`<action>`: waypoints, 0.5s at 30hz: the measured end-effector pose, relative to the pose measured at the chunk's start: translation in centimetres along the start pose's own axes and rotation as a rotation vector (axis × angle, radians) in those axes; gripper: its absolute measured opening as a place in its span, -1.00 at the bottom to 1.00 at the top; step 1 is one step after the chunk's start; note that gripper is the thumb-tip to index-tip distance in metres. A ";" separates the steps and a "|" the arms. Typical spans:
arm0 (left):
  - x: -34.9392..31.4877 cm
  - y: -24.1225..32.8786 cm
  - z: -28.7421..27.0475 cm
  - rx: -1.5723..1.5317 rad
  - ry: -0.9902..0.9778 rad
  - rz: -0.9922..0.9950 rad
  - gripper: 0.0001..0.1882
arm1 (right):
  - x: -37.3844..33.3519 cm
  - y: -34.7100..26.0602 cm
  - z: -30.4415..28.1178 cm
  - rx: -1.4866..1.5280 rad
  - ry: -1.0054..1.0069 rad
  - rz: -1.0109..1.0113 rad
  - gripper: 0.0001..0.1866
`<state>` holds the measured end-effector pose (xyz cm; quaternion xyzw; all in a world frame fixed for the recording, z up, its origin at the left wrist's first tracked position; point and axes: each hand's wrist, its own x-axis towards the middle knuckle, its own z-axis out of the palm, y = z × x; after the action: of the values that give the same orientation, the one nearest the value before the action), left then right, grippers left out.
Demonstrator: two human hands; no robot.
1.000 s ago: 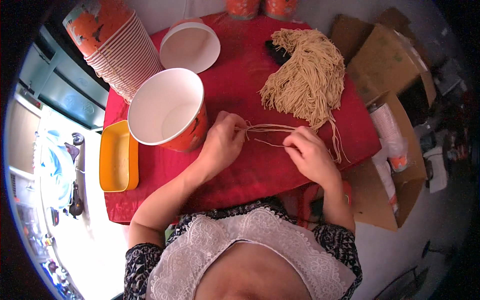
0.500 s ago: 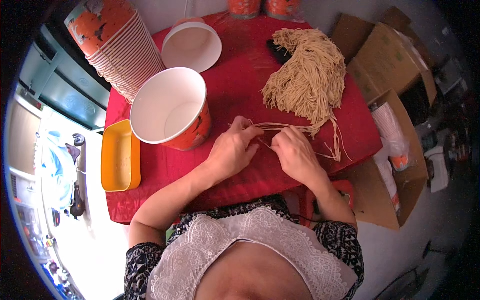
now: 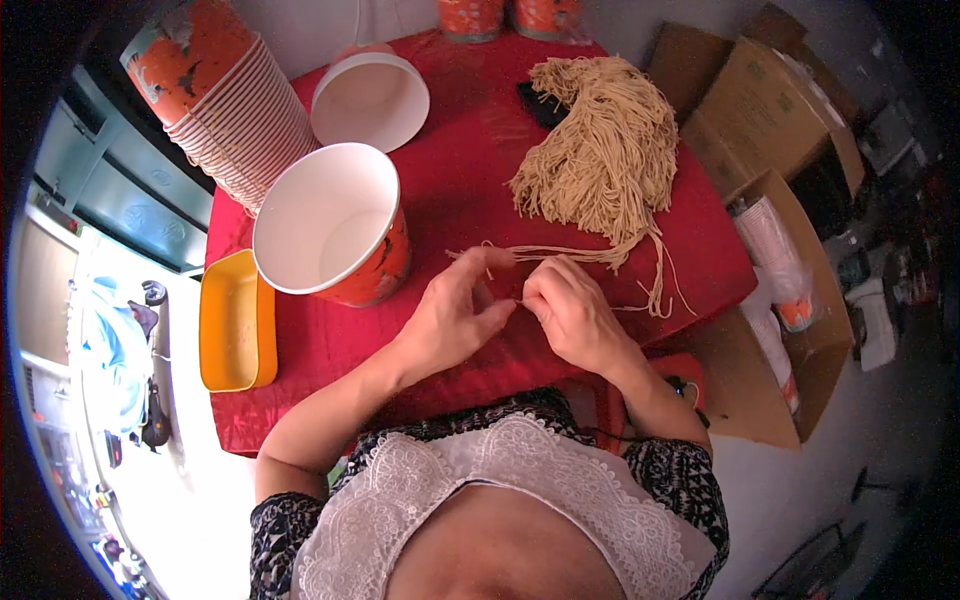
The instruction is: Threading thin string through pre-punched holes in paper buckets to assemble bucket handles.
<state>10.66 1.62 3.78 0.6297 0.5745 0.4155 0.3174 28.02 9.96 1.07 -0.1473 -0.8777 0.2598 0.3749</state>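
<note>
Over the near part of the red-covered table, my two hands almost meet. The fingers of my right hand [image 3: 570, 310] pinch a thin beige string, whose end shows at the fingertips. My left hand [image 3: 447, 318] has its thumb and forefinger apart, with the thumb tip close to that string; the forefinger is blurred. Several loose strings [image 3: 580, 254] run behind both hands toward a large bundle of beige string [image 3: 610, 150], which is draped at the far right. Some string ends trail on the cloth beside my right hand.
A white-lined orange paper bucket [image 3: 372, 275] stands left of my hands, with a yellow plastic box [image 3: 265, 345] beside it. Behind are a tall stack of buckets [image 3: 235, 110] and another bucket lying tipped [image 3: 375, 100]. Open cardboard boxes [image 3: 765, 110] stand right of the red table [image 3: 460, 190].
My left thumb and forefinger have spread apart, and the hand has opened. My right hand has shifted slightly left and keeps its pinch. The whole view has shifted a little.
</note>
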 end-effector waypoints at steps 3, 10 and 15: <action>-0.5 0.2 0.4 -0.219 -0.080 -0.127 -0.65 | 0.2 -0.6 0.1 0.014 0.018 -0.003 -0.86; -1.4 0.6 -0.7 -0.156 0.019 -0.118 -0.92 | -0.6 -1.0 -0.4 0.152 -0.069 0.268 -0.86; -3.6 2.8 -4.4 0.086 0.010 -0.120 -0.95 | -1.6 1.6 -3.7 0.117 -0.142 0.293 -0.85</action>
<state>8.05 -2.69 7.62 0.6050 0.6302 0.3740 0.3115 31.92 11.82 1.45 -0.2331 -0.8544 0.3721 0.2779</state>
